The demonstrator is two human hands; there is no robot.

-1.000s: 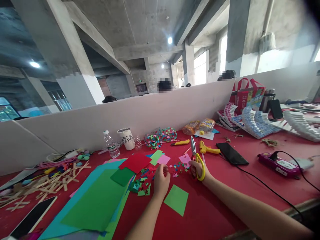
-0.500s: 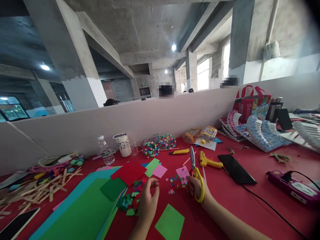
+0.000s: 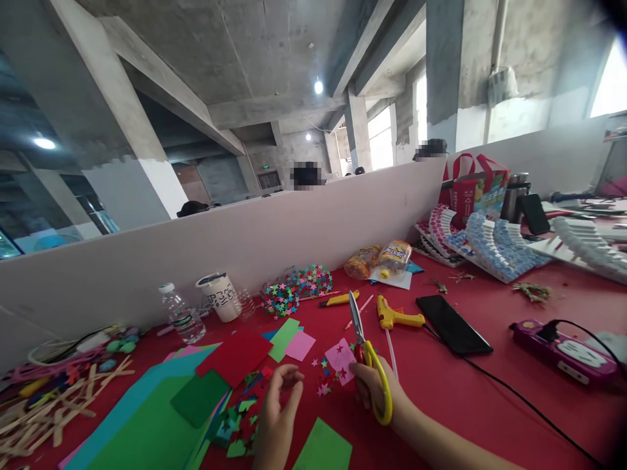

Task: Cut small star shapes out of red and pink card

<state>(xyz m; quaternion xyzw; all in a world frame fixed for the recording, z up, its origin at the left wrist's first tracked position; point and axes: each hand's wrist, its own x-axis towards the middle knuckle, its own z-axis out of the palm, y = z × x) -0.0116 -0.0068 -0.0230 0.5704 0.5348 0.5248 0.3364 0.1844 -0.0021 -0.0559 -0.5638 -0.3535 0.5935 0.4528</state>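
In the head view my right hand (image 3: 372, 385) is closed on a pair of scissors (image 3: 376, 375) with yellow handles. The blades point up and away from me and look shut. Just beyond that hand's fingertips is a pink paper square (image 3: 337, 359) with small stars on it and more loose stars (image 3: 323, 386) beside it. My left hand (image 3: 277, 414) hovers to the left, its fingers loosely curled and the thumb apart, with nothing visible in it. A light green paper square (image 3: 323, 447) lies between the hands, near me. Cut paper scraps (image 3: 238, 427) lie left of my left hand.
Large coloured sheets (image 3: 130, 418) and wooden sticks (image 3: 63, 405) cover the left. Along the partition (image 3: 294, 228) stand a water bottle (image 3: 182, 316), a cup (image 3: 220, 297) and star-covered balls (image 3: 280, 299). A yellow glue gun (image 3: 396, 314), utility knife (image 3: 339, 299), black phone (image 3: 450, 323) and power strip (image 3: 563, 356) lie right.
The view has turned to the right, so the table's things sit further left. My right hand still grips the scissors, and the left hand stays loosely curled.
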